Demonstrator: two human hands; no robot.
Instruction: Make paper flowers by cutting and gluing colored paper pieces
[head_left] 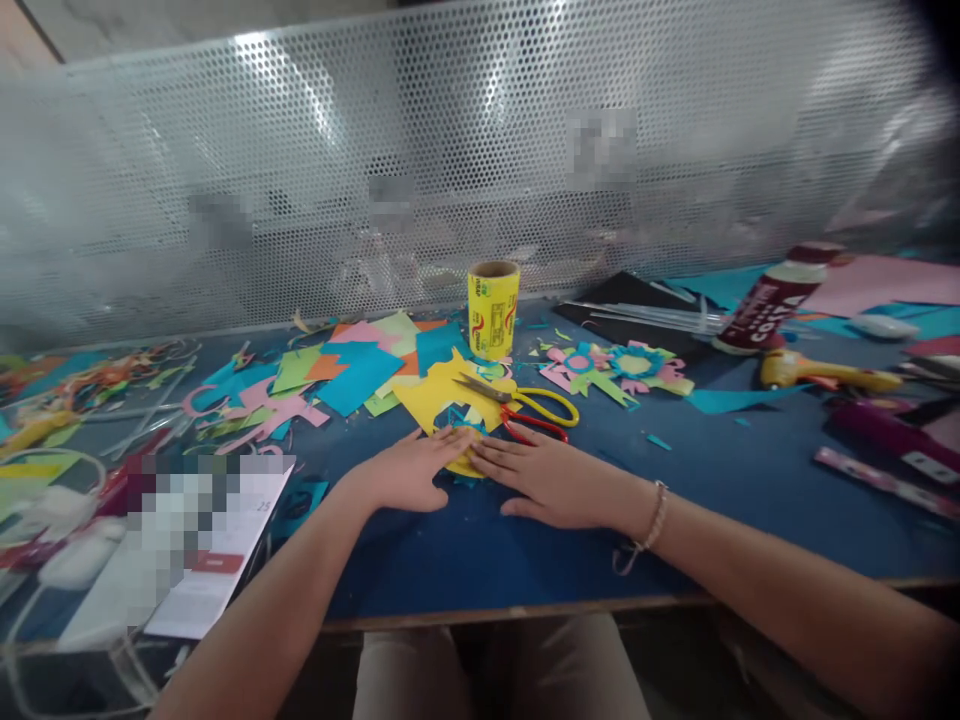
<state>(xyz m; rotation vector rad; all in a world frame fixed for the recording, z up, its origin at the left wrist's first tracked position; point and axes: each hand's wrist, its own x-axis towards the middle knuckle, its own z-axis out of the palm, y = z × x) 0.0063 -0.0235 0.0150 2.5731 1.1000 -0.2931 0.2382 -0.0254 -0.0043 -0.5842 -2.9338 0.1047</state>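
Observation:
My left hand (pixel 411 470) lies flat with its fingertips on a small yellow paper piece (pixel 463 464), which has blue paper edges around it. From the other side, my right hand (pixel 544 482) presses its stretched fingers onto the same piece. The hands cover much of that piece, so its full shape is hidden. Just beyond them, scissors (pixel 504 396) with one yellow and one red handle lie partly on a cut yellow paper sheet (pixel 429 392). A bracelet circles my right wrist.
A yellow printed tube (pixel 493 312) stands behind the scissors. Coloured paper pieces (pixel 360 375) spread to its left, paper flowers (pixel 634 362) to its right. Farther right are a tilted maroon bottle (pixel 776 300) and a yellow glue gun (pixel 832 373). A perforated metal panel (pixel 450 130) borders the blue table (pixel 420 570).

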